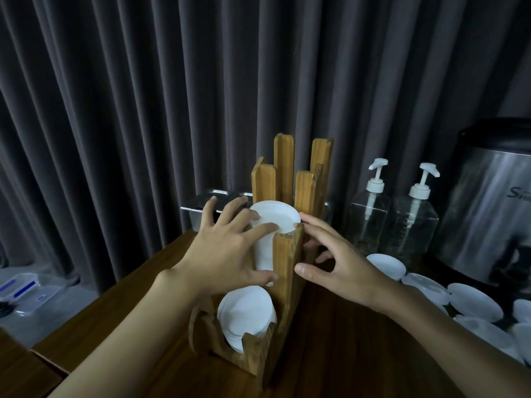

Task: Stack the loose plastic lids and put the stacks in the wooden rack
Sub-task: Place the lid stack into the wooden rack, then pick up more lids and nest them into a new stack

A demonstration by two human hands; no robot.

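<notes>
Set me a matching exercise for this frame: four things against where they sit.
1 tall lid stack
2 short lid stack
3 loose lids
4 pump bottles

A nearest slot of the wooden rack
B on the table, right of the rack
C rack slot farther back, left hand touching it
D behind the loose lids, before the curtain

Pairs: 1-C, 2-A, 3-B, 4-D

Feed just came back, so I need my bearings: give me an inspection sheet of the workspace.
Surface: wooden table.
Job's things: wooden rack holds a tall stack of lids in its middle slot, a short stack in front; loose lids lie right.
Clutter: two pump bottles, steel urn, steel tray behind the rack.
Hands: left hand rests on the tall stack; right hand at the rack's right side.
Cables: nothing seen.
Surroundings: grey curtain; plastic boxes lower left.
</notes>
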